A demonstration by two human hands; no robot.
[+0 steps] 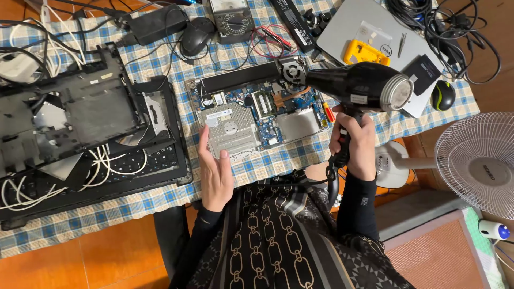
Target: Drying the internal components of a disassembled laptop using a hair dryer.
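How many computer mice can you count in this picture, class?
2: a black mouse at the table's far edge beside the meter, and a black-and-green mouse at the right end. Cables may hide others.

Light's even and fairly bright from overhead, warm-ish on the orange floor (107, 251). Shadows soft & short under my left hand (215, 171) and the black laptop shell (80, 123). Small glare on the hair dryer (369, 85) rear grille. Focus sharp mid-frame; slight wide-angle bend at edges, e.g. the white fan (479, 163). No motion blur.
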